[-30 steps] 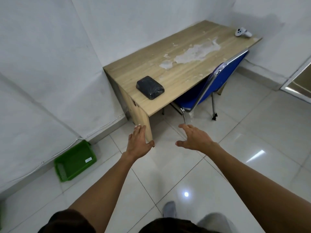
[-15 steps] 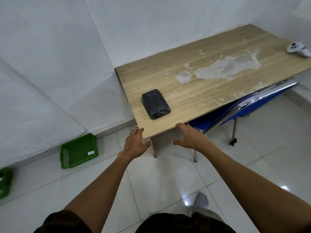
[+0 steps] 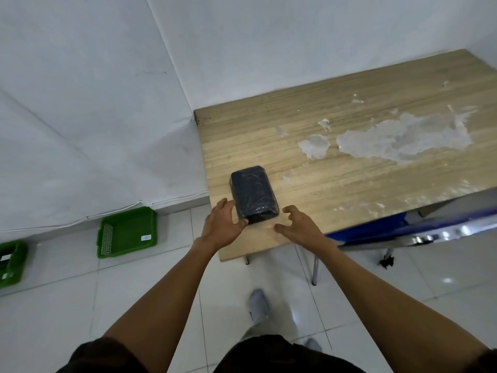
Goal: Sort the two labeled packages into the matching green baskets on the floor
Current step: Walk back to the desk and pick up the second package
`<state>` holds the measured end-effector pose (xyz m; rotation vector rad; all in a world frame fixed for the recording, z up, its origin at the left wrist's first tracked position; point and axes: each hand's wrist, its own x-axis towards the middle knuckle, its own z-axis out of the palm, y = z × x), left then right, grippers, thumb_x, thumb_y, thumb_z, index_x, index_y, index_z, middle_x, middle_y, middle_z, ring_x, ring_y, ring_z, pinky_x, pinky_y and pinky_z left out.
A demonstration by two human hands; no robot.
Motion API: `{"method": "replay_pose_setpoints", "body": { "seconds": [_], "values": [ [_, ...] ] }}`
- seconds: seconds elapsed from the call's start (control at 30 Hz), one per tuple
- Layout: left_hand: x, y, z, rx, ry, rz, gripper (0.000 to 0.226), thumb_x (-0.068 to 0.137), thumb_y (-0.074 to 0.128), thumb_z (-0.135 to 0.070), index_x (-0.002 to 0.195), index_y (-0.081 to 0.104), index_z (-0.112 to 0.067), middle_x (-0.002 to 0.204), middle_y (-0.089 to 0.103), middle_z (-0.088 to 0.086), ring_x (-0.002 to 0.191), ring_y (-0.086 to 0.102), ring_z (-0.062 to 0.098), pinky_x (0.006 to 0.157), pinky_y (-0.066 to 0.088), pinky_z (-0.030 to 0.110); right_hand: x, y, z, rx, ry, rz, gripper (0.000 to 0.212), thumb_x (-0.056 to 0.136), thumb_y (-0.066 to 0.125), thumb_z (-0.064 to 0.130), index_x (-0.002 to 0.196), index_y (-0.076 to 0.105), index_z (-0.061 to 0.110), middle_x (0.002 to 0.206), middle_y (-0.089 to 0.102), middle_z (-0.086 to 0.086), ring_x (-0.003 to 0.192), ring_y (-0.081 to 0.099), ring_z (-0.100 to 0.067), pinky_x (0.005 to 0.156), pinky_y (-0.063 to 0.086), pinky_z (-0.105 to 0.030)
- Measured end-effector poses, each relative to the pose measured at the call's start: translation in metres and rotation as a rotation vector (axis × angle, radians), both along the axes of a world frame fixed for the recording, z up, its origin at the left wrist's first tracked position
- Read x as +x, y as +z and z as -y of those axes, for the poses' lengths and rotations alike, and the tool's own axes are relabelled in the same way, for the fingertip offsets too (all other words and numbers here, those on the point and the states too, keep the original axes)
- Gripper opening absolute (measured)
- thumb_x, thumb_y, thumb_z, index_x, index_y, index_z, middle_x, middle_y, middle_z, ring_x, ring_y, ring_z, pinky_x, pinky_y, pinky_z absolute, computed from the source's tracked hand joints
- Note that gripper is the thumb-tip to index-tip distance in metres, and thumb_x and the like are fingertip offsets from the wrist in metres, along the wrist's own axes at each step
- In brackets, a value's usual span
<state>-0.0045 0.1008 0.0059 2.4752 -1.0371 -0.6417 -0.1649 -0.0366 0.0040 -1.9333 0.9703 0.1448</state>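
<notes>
A black plastic-wrapped package (image 3: 253, 194) lies near the front left corner of the wooden table (image 3: 349, 168). My left hand (image 3: 222, 227) is open at the package's near left corner, its thumb touching or nearly touching the wrap. My right hand (image 3: 297, 224) is open just right of the package's near end, fingers curled, a small gap between. One green basket (image 3: 127, 232) with a white label sits on the floor by the wall. A second green basket (image 3: 10, 263) shows at the left edge with something dark inside.
A blue chair (image 3: 408, 232) with metal legs is pushed under the table on the right. White patches mark the tabletop. The floor is white tile. My foot (image 3: 258, 305) is on the tile below the table edge. White walls close the left and back.
I have stepped closer to the table. Both hands rose from below the table's edge to over its front corner, coming up on either side of the package.
</notes>
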Motion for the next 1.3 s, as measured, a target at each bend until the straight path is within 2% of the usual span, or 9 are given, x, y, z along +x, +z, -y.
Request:
{"method": "replay_pose_setpoints", "body": {
  "seconds": [0.23, 0.37, 0.5, 0.63, 0.7, 0.8, 0.9, 1.07, 1.3],
  "values": [
    [0.038, -0.008, 0.056, 0.021, -0.061, -0.006, 0.071, 0.082, 0.064, -0.040, 0.140, 0.035, -0.012, 0.149, 0.032, 0.014, 0.134, 0.035, 0.032, 0.107, 0.035, 0.048, 0.035, -0.019, 0.031, 0.217, -0.306, 0.068, 0.053, 0.081, 0.067, 0.040, 0.121, 0.045, 0.014, 0.086, 0.056, 0.003, 0.075, 0.055, -0.010, 0.062, 0.043, -0.024],
    [0.053, -0.010, 0.082, 0.095, -0.041, 0.028, 0.084, 0.077, 0.069, -0.047, 0.143, 0.028, -0.016, 0.154, 0.019, 0.016, 0.139, 0.024, 0.036, 0.109, 0.031, 0.050, 0.047, -0.033, 0.040, 0.316, -0.406, 0.062, 0.056, 0.078, 0.070, 0.042, 0.120, 0.047, 0.013, 0.100, 0.059, -0.006, 0.089, 0.058, -0.020, 0.072, 0.044, -0.028],
    [0.058, -0.016, 0.097, 0.127, 0.144, -0.082, 0.085, 0.071, 0.076, -0.043, 0.138, 0.031, -0.015, 0.136, 0.040, 0.017, 0.119, 0.048, 0.038, 0.095, 0.046, 0.045, 0.067, -0.035, 0.054, 0.361, -0.415, 0.037, 0.056, 0.079, 0.070, 0.040, 0.120, 0.051, 0.008, 0.105, 0.061, -0.013, 0.091, 0.059, -0.023, 0.072, 0.046, -0.033],
    [0.048, -0.022, 0.101, 0.081, 0.250, -0.181, 0.087, 0.073, 0.075, -0.036, 0.141, 0.026, -0.014, 0.129, 0.047, 0.020, 0.116, 0.051, 0.036, 0.096, 0.047, 0.044, 0.082, -0.034, 0.062, 0.424, -0.357, 0.034, 0.029, 0.076, 0.074, 0.029, 0.089, 0.063, 0.006, 0.073, 0.062, -0.011, 0.064, 0.062, -0.020, 0.054, 0.052, -0.031],
    [0.045, -0.022, 0.103, 0.081, 0.286, -0.183, 0.088, 0.075, 0.073, -0.038, 0.144, 0.024, -0.015, 0.129, 0.046, 0.021, 0.115, 0.050, 0.037, 0.096, 0.045, 0.043, 0.082, -0.037, 0.067, 0.489, -0.357, 0.028, 0.029, 0.074, 0.077, 0.021, 0.091, 0.065, 0.000, 0.081, 0.067, -0.013, 0.070, 0.065, -0.023, 0.060, 0.054, -0.029],
    [0.038, -0.020, 0.103, 0.030, 0.335, -0.193, 0.078, 0.076, 0.072, -0.037, 0.139, 0.033, -0.016, 0.124, 0.051, 0.018, 0.113, 0.052, 0.034, 0.096, 0.046, 0.043, 0.080, -0.037, 0.078, 0.557, -0.355, 0.029, 0.033, 0.070, 0.079, 0.012, 0.096, 0.065, -0.001, 0.096, 0.069, -0.018, 0.086, 0.067, -0.028, 0.082, 0.055, -0.039],
    [0.030, -0.017, 0.100, -0.090, 0.405, -0.274, 0.061, 0.079, 0.070, -0.029, 0.131, 0.043, -0.015, 0.124, 0.057, 0.013, 0.114, 0.054, 0.029, 0.098, 0.047, 0.043, 0.082, -0.030, 0.090, 0.581, -0.330, 0.086, 0.041, 0.064, 0.082, 0.007, 0.097, 0.058, 0.003, 0.092, 0.066, -0.014, 0.080, 0.064, -0.023, 0.071, 0.055, -0.031],
    [0.025, -0.006, 0.090, -0.249, 0.596, -0.400, 0.019, 0.095, 0.046, -0.036, 0.106, 0.056, -0.024, 0.110, 0.063, 0.006, 0.088, 0.061, 0.018, 0.070, 0.054, 0.036, 0.088, -0.010, 0.100, 0.415, -0.097, 0.249, 0.042, 0.062, 0.083, 0.012, 0.088, 0.049, 0.019, 0.086, 0.059, 0.002, 0.074, 0.059, -0.010, 0.057, 0.047, -0.021],
    [0.038, 0.008, 0.062, -0.275, 0.851, -0.383, 0.070, 0.091, 0.020, -0.064, 0.105, 0.060, -0.008, 0.091, 0.066, 0.014, 0.066, 0.062, 0.026, 0.046, 0.045, 0.027, 0.086, 0.006, 0.092, -0.552, 0.582, 0.311, 0.042, 0.069, 0.066, 0.021, 0.108, 0.053, 0.017, 0.104, 0.059, -0.005, 0.096, 0.052, -0.025, 0.078, 0.039, -0.035]
  ]
}}
